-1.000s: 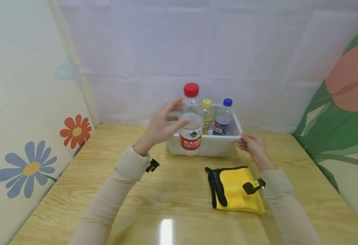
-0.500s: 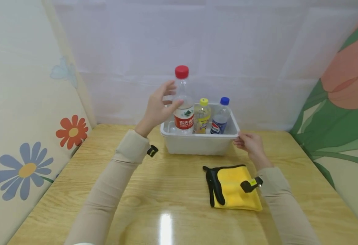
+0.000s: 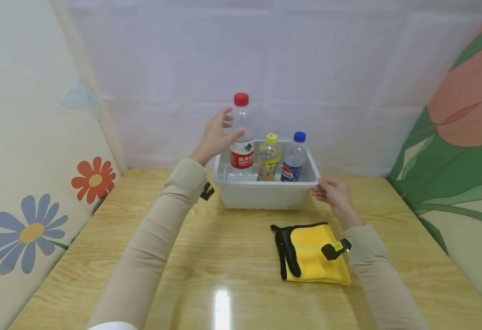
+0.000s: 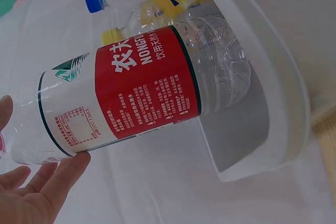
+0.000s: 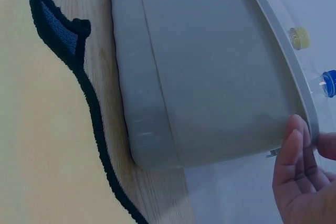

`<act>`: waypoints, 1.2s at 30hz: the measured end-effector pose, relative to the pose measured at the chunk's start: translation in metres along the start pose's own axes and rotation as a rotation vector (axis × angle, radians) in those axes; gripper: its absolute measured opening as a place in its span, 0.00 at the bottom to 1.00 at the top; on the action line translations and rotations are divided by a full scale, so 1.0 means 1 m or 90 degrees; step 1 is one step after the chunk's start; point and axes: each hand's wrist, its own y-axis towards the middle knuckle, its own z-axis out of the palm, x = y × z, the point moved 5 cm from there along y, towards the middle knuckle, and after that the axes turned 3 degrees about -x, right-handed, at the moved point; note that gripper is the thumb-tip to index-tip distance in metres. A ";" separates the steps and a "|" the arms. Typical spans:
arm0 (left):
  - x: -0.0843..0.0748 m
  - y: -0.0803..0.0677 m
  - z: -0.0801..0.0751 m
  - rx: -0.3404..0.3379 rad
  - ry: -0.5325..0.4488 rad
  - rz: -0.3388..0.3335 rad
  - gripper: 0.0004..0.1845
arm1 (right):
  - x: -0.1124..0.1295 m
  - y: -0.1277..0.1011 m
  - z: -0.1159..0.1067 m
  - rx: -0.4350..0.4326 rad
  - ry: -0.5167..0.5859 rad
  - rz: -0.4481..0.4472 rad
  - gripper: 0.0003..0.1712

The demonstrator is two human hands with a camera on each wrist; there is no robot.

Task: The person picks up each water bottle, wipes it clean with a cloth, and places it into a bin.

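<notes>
My left hand (image 3: 216,136) grips a clear plastic water bottle (image 3: 242,153) with a red cap and a red-and-white label. The bottle stands nearly upright, its lower part inside the left end of a white plastic bin (image 3: 265,196). In the left wrist view, thumb and fingers (image 4: 68,174) hold the bottle (image 4: 147,85) at its upper part. My right hand (image 3: 333,195) pinches the bin's front right rim corner, and the right wrist view shows fingertips (image 5: 296,129) at that rim. Inside the bin are a yellow-capped bottle (image 3: 270,158) and a blue-capped Pepsi bottle (image 3: 293,162).
A folded yellow cloth (image 3: 317,256) with black edging lies on the wooden table (image 3: 208,275) in front of the bin, beside the right forearm. White sheeting (image 3: 183,68) hangs behind, and flower-printed panels flank both sides.
The left hand has carried the water bottle up, back over the bin's front rim, and then down into its left end. The right hand has kept its pinch on the rim corner.
</notes>
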 end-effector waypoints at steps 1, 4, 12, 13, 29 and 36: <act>0.002 0.002 0.002 0.010 0.005 -0.009 0.37 | 0.000 0.000 0.000 0.000 0.003 0.000 0.27; 0.008 0.008 0.006 0.038 0.014 -0.040 0.37 | 0.000 -0.001 -0.001 0.002 0.013 -0.001 0.27; 0.025 0.015 0.016 0.082 0.024 -0.116 0.35 | 0.000 -0.004 -0.001 0.001 0.027 -0.005 0.23; 0.029 0.015 0.017 0.088 0.031 -0.122 0.35 | 0.000 -0.004 -0.001 0.000 0.028 -0.005 0.23; 0.060 0.013 0.032 0.170 0.131 -0.182 0.37 | -0.002 -0.011 0.002 0.000 0.007 0.006 0.26; 0.066 0.014 0.035 0.191 0.152 -0.205 0.37 | -0.002 -0.012 0.003 -0.006 0.004 0.007 0.26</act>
